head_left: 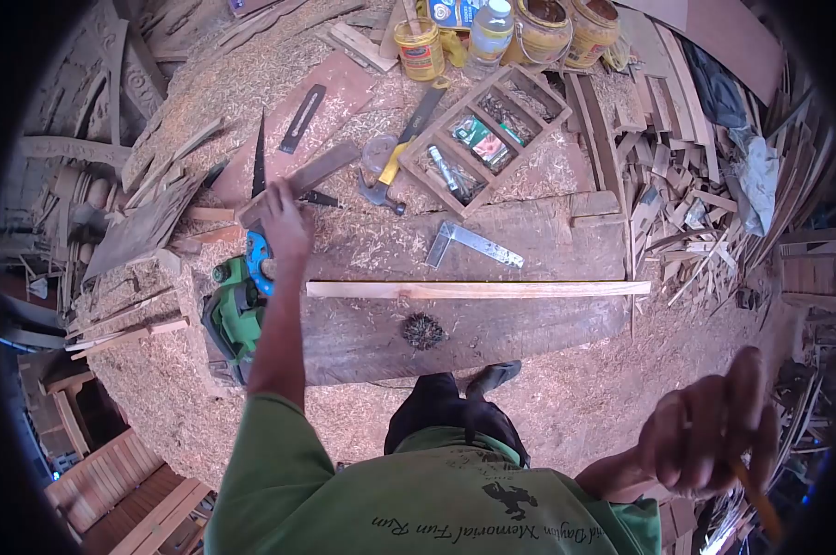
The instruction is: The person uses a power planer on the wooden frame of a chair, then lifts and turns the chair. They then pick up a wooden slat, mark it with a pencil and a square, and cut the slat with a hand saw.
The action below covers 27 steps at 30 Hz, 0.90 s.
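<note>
My left hand [286,222] is closed around the near end of a short dark wooden block [321,170] at the left of the workbench. Close below it lie a blue-handled handsaw [260,263] and a green electric planer [235,313]. Raised at the lower right, away from the bench, my right hand [709,433] grips a pencil [758,504]. A long pale wood strip [478,289] lies across the bench. Behind the strip rests a metal try square [473,245], and in front is a small round dark pile [422,330], possibly nails.
A claw hammer [395,165] lies beside a divided wooden box [485,139]. Paint cans [420,51] and a plastic bottle [491,37] stand at the back. Wood offcuts [686,199] are heaped at the right. Shavings cover the floor [344,430].
</note>
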Each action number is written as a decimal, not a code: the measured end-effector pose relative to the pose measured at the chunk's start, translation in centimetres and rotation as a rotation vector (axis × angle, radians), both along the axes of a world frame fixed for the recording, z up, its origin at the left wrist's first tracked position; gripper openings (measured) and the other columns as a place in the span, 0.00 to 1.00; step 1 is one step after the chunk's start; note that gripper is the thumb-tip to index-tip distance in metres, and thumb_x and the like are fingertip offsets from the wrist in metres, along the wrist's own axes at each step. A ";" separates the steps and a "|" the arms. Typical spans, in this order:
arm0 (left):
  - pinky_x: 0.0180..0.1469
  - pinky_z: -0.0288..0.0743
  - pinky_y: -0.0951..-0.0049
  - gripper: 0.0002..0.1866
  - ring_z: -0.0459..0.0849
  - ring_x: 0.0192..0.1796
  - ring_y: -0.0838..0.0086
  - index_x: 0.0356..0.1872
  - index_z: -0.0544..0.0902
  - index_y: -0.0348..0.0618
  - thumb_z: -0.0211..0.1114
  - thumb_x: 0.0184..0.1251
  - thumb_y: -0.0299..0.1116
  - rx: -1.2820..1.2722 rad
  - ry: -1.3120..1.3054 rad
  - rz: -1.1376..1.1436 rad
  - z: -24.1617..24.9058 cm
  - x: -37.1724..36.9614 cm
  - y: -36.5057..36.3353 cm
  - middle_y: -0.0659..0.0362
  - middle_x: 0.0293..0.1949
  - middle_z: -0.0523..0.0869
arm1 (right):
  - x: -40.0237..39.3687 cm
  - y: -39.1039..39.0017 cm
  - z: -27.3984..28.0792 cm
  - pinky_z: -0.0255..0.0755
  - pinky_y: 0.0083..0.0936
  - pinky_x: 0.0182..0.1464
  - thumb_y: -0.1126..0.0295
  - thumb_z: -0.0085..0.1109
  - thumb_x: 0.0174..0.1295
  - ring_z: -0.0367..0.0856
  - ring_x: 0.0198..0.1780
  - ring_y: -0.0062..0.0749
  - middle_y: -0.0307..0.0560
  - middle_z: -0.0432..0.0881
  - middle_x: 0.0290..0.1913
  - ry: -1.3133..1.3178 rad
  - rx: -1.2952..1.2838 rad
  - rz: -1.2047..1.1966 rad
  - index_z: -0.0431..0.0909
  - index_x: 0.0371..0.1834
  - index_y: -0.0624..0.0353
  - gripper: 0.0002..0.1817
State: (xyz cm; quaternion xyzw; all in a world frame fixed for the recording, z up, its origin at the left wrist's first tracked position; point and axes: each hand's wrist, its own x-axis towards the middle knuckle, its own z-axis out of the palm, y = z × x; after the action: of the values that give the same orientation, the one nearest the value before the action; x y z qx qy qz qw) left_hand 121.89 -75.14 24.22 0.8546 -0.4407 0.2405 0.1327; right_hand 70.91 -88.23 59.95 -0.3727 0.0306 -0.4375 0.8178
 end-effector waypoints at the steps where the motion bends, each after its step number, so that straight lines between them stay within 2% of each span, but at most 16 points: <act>1: 0.71 0.70 0.40 0.34 0.78 0.70 0.43 0.74 0.74 0.42 0.70 0.68 0.41 0.113 0.041 0.050 -0.3 2.4 -0.3 0.47 0.73 0.77 | 0.7 0.6 1.2 0.86 0.35 0.37 0.80 0.71 0.67 0.83 0.40 0.31 0.41 0.74 0.38 0.045 -0.009 -0.059 0.84 0.43 0.54 0.08; 3: 0.70 0.70 0.40 0.33 0.78 0.71 0.44 0.71 0.77 0.44 0.71 0.68 0.46 0.348 0.122 0.151 -0.4 5.3 -0.7 0.50 0.74 0.78 | 2.8 1.1 1.8 0.87 0.37 0.40 0.80 0.77 0.61 0.81 0.38 0.29 0.39 0.75 0.37 0.051 -0.051 -0.122 0.87 0.35 0.54 0.08; 6: 0.70 0.71 0.43 0.32 0.79 0.70 0.44 0.68 0.81 0.47 0.66 0.72 0.57 0.526 0.359 0.196 4.7 3.1 -3.2 0.51 0.72 0.80 | 6.1 0.5 1.5 0.87 0.32 0.43 0.80 0.80 0.58 0.82 0.39 0.25 0.37 0.76 0.35 -0.032 -0.122 -0.134 0.88 0.26 0.51 0.10; 9: 0.68 0.74 0.43 0.34 0.82 0.66 0.43 0.64 0.83 0.47 0.58 0.77 0.66 0.461 0.758 0.124 5.4 0.1 -4.3 0.51 0.67 0.84 | 7.4 0.5 1.0 0.86 0.26 0.44 0.81 0.78 0.59 0.82 0.38 0.21 0.36 0.76 0.30 -0.031 -0.147 -0.097 0.88 0.27 0.50 0.11; 10: 0.65 0.75 0.43 0.38 0.82 0.63 0.41 0.62 0.84 0.44 0.51 0.78 0.71 0.436 0.858 0.176 5.1 0.0 -4.4 0.46 0.64 0.85 | 7.7 0.4 0.9 0.86 0.26 0.45 0.80 0.78 0.60 0.82 0.38 0.21 0.36 0.76 0.31 -0.034 -0.160 -0.089 0.88 0.28 0.50 0.10; 13: 0.65 0.75 0.42 0.40 0.81 0.64 0.39 0.66 0.81 0.39 0.54 0.78 0.69 -0.061 0.289 0.152 -0.7 2.9 -0.9 0.41 0.65 0.83 | 8.8 0.4 1.3 0.85 0.26 0.45 0.78 0.77 0.61 0.81 0.39 0.21 0.36 0.76 0.32 -0.018 -0.163 -0.073 0.87 0.31 0.51 0.08; 14: 0.66 0.74 0.42 0.42 0.81 0.63 0.38 0.71 0.76 0.34 0.59 0.76 0.65 0.002 0.228 0.292 -0.4 3.5 0.0 0.36 0.64 0.82 | 9.0 0.5 1.6 0.84 0.26 0.45 0.77 0.76 0.62 0.81 0.39 0.21 0.36 0.76 0.32 -0.020 -0.168 -0.066 0.87 0.32 0.52 0.07; 17: 0.64 0.75 0.42 0.39 0.81 0.61 0.37 0.70 0.76 0.34 0.65 0.74 0.60 0.050 0.066 0.512 -5.7 7.2 4.1 0.36 0.61 0.82 | 9.6 0.3 2.4 0.84 0.25 0.46 0.75 0.75 0.64 0.81 0.39 0.21 0.37 0.77 0.33 -0.015 -0.171 -0.051 0.86 0.35 0.52 0.06; 20: 0.62 0.76 0.42 0.34 0.82 0.58 0.36 0.68 0.78 0.38 0.68 0.73 0.56 0.131 0.220 0.439 -3.1 7.7 5.1 0.36 0.58 0.84 | 10.0 -0.1 3.6 0.83 0.25 0.46 0.72 0.74 0.65 0.81 0.39 0.22 0.37 0.77 0.35 -0.008 -0.168 -0.032 0.85 0.39 0.53 0.05; 23: 0.61 0.77 0.42 0.34 0.83 0.56 0.35 0.70 0.78 0.41 0.68 0.73 0.54 0.316 0.406 0.406 -0.6 7.8 5.2 0.36 0.55 0.85 | 10.7 -0.6 4.7 0.82 0.24 0.46 0.70 0.73 0.67 0.81 0.39 0.22 0.37 0.77 0.36 0.001 -0.163 -0.012 0.84 0.42 0.54 0.06; 27: 0.51 0.82 0.42 0.21 0.88 0.50 0.39 0.62 0.82 0.41 0.63 0.79 0.45 0.119 0.364 0.147 -0.7 6.8 5.7 0.37 0.54 0.87 | 11.0 -0.9 5.1 0.81 0.24 0.47 0.67 0.72 0.69 0.80 0.39 0.22 0.38 0.78 0.37 0.049 -0.164 0.003 0.83 0.46 0.55 0.09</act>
State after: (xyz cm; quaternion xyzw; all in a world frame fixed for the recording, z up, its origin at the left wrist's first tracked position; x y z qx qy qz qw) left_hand 128.64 -69.48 23.50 0.9201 -0.3594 0.0646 0.1414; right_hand 81.87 -89.17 65.09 -0.4492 0.0140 -0.4280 0.7841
